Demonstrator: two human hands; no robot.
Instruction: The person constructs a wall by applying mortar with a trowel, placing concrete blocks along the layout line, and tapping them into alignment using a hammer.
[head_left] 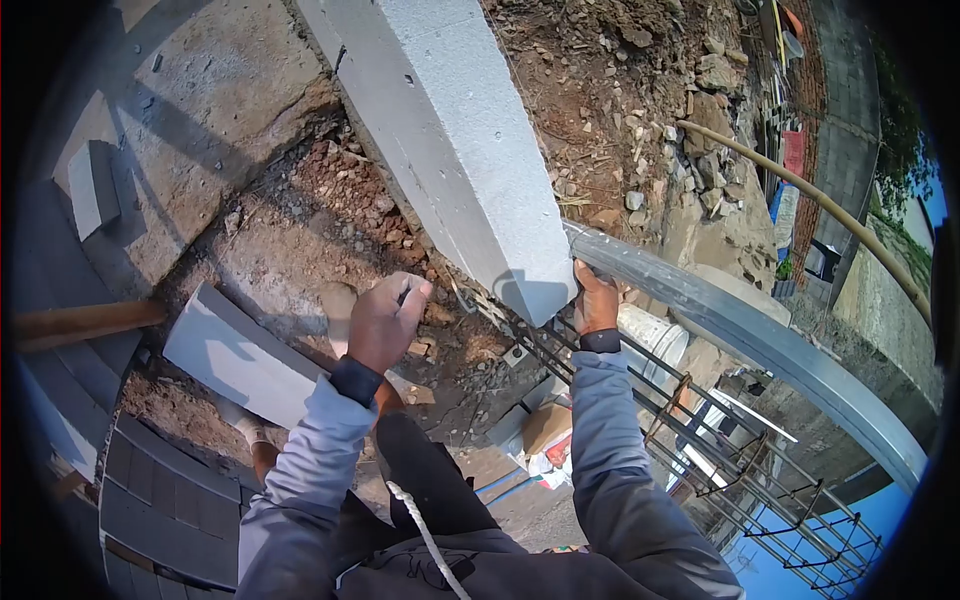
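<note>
A long wall of light grey blocks (470,130) runs from the top of the view down to its near end in the middle. My right hand (597,302) is at that end, thumb against the block's edge, its other fingers largely hidden. Right beside it passes a long metal bar (760,325), which curves in the lens toward the lower right. My left hand (388,318) is closed in a pinch, left of the wall and apart from it. Whatever its fingers hold is too small to make out.
Loose grey blocks (245,355) and a wooden handle (90,325) are at left. A rebar cage (720,455) extends toward the lower right, near a white bucket (655,345). A bamboo pole (810,195) crosses the right side. Rubble (715,180) covers the ground behind the wall.
</note>
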